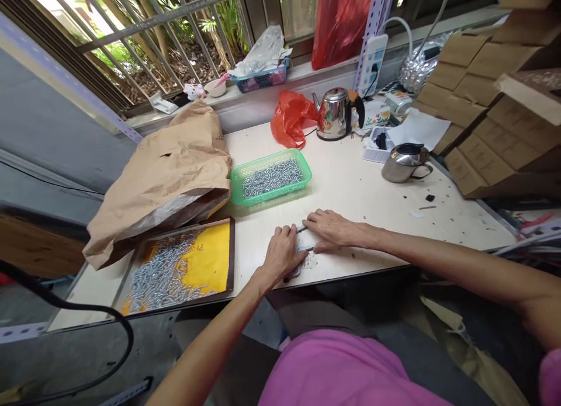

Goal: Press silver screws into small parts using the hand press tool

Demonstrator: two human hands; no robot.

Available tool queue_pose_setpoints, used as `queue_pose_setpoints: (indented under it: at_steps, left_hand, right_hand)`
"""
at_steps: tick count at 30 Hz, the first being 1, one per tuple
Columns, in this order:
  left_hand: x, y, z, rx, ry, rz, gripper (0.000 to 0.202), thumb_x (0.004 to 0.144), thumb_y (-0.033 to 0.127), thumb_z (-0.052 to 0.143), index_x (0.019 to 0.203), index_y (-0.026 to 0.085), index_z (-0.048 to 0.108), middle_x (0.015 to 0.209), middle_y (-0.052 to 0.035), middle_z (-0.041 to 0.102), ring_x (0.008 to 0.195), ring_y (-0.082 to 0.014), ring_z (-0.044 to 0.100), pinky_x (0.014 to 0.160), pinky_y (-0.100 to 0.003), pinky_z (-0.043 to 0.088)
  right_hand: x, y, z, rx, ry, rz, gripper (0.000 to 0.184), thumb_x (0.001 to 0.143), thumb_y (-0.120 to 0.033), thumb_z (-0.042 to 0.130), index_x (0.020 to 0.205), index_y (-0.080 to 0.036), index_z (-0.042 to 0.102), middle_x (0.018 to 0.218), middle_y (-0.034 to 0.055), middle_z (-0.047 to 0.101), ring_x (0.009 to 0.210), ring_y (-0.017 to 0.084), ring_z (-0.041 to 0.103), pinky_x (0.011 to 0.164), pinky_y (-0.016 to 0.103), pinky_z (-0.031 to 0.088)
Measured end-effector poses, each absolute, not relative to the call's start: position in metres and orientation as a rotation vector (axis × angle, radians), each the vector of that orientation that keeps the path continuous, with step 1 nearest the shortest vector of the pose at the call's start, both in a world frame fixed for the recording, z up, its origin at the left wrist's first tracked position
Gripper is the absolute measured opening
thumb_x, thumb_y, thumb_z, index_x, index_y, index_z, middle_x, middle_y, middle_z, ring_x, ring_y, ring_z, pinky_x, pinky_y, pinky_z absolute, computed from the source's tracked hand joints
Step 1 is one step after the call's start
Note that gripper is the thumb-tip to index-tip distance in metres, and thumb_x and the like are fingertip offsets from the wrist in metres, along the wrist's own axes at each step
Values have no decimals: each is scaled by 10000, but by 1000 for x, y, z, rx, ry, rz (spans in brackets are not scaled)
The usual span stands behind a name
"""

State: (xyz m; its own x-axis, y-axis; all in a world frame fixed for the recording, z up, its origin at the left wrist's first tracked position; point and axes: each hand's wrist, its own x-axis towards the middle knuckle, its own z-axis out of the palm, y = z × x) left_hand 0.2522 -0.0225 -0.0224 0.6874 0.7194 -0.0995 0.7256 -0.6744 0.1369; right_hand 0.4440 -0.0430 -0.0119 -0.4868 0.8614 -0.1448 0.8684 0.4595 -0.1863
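Observation:
Close to the table's front edge, my left hand [280,251] and my right hand [331,228] are side by side, with fingers bent and closed on a grey metal piece [307,248]. Narrow strips of it show between the hands; my fingers cover the rest, so its full shape is hidden. Left of my left hand lies a shallow tray [231,254] with a yellow base, holding a heap of small silvery metal pins or screws [162,274]. Beyond the hands stands a green plastic basket [272,200] with many similar small metal parts [274,177].
A large brown paper bag [162,160] lies at the left behind the tray. At the back are a red plastic bag [289,120] and a steel kettle [335,114]. A steel pot [403,162] and stacked cardboard boxes [495,114] stand at the right, near small scraps.

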Motion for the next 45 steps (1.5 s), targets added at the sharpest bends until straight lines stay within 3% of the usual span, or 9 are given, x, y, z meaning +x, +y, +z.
queue_pose_setpoints:
  at_steps: [5, 9, 13, 18, 22, 31, 35, 39, 45]
  left_hand:
    - [248, -21, -22, 2705, 1167, -14, 263, 874, 338, 605, 1067, 159, 619, 1001, -93, 603, 973, -258, 524, 822, -360, 446]
    - [246, -18, -22, 2635, 1205, 4, 154, 909, 288, 561, 964, 173, 647, 961, -79, 617, 970, -240, 530, 818, -344, 442]
    - [244, -17, -19, 2639, 1224, 6, 196, 902, 318, 578, 1019, 175, 646, 983, -84, 615, 992, -249, 530, 826, -352, 457]
    - [237, -30, -25, 2683, 1244, 44, 398, 874, 326, 615, 1227, 155, 557, 1160, -135, 601, 1098, -292, 533, 881, -413, 489]
    - [238, -59, -44, 2757, 1045, 289, 335, 943, 176, 460, 1271, 157, 528, 1410, -154, 494, 1337, -293, 419, 1065, -460, 402]
    - [241, -86, -55, 2587, 875, 429, 347, 959, 296, 487, 1285, 184, 534, 1344, -114, 580, 1344, -278, 441, 1138, -518, 310]
    - [240, -87, -59, 2580, 847, 476, 400, 925, 323, 552, 1293, 167, 536, 1341, -147, 569, 1340, -306, 440, 1114, -513, 343]
    - [239, -95, -66, 2566, 875, 407, 353, 934, 319, 528, 1239, 149, 580, 1235, -147, 628, 1181, -307, 567, 1010, -458, 453]
    - [235, -100, -71, 2610, 848, 432, 406, 951, 412, 488, 1253, 150, 560, 1300, -135, 592, 1229, -282, 534, 1049, -411, 423]
  right_hand:
    - [437, -44, -21, 1620, 2693, -333, 214, 893, -300, 621, 1018, -128, 643, 1031, 112, 605, 979, 226, 539, 804, 325, 362]
    - [426, -38, -31, 1593, 2742, -337, 162, 944, -250, 531, 939, -142, 652, 932, 85, 626, 897, 200, 549, 755, 309, 347]
    - [426, -37, -25, 1654, 2696, -326, 161, 920, -273, 575, 953, -141, 660, 959, 89, 617, 911, 207, 546, 747, 307, 355]
    - [443, -30, -21, 1510, 2809, -472, 363, 889, -437, 613, 1111, -152, 643, 1025, 104, 597, 930, 218, 542, 770, 308, 378]
    - [448, -19, -34, 1575, 2839, -448, 229, 959, -274, 496, 1089, -159, 646, 1014, 98, 621, 927, 201, 549, 776, 296, 363]
    - [426, 4, -23, 1794, 2652, -201, 159, 926, -204, 524, 902, -154, 673, 948, 91, 646, 904, 215, 533, 752, 320, 316]
    - [387, -9, -2, 1342, 2920, -256, 173, 930, -240, 536, 993, -211, 694, 1040, 80, 618, 917, 210, 493, 719, 317, 313]
    - [345, -23, 7, 818, 3029, -216, 101, 865, -205, 622, 804, -234, 697, 979, 62, 609, 932, 229, 439, 701, 340, 317]
    - [316, -17, -22, 660, 3056, -94, 134, 861, -166, 590, 735, -178, 634, 862, 79, 607, 835, 211, 469, 691, 352, 336]
